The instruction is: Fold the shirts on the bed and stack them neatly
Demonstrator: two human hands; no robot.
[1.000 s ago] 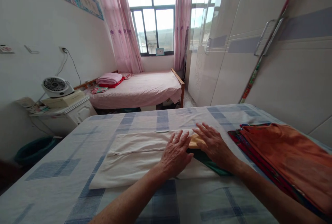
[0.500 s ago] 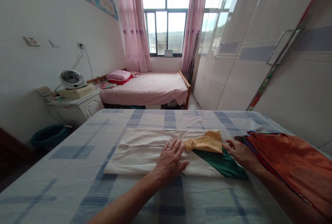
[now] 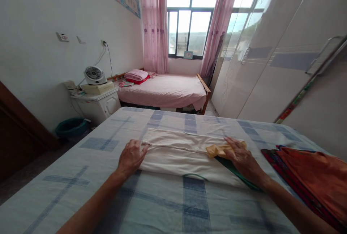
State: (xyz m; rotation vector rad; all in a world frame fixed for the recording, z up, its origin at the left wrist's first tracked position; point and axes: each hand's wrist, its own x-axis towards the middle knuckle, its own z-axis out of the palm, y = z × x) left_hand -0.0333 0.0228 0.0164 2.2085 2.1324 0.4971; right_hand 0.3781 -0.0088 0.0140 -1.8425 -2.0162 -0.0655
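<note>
A folded cream cloth lies flat across the checked bedsheet. It has a yellow piece and a green piece at its right end. My left hand rests at the cloth's left end, fingers curled onto its edge. My right hand lies palm down on the right end, over the yellow and green parts.
A stack of folded orange and red clothes sits at the right. Wardrobe doors line the right wall. Beyond the bed stand a pink bed, a white cabinet with a fan, and a green bin.
My left hand has slid from the middle of the cloth to its left end. My right hand came back onto the yellow piece. The view has shifted left.
</note>
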